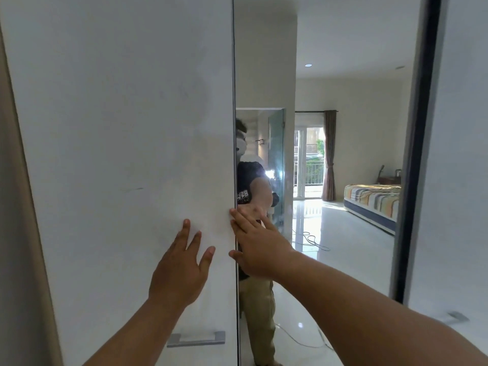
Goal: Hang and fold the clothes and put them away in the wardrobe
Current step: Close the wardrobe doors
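Note:
A tall white wardrobe door (118,141) fills the left half of the head view, with a silver bar handle (196,338) low on it. My left hand (182,268) lies flat against the door with straight, spread fingers. My right hand (256,244) presses with straight fingers on the mirrored door (343,233) beside it, right at the seam between the two doors. No clothes are in sight, and the inside of the wardrobe is hidden.
The mirror reflects a person, a glossy white floor with a cable (313,240), a striped mattress (373,200) at the right, and a curtained balcony door (311,165). A dark frame (417,154) edges the mirror, with another white panel (459,180) beyond.

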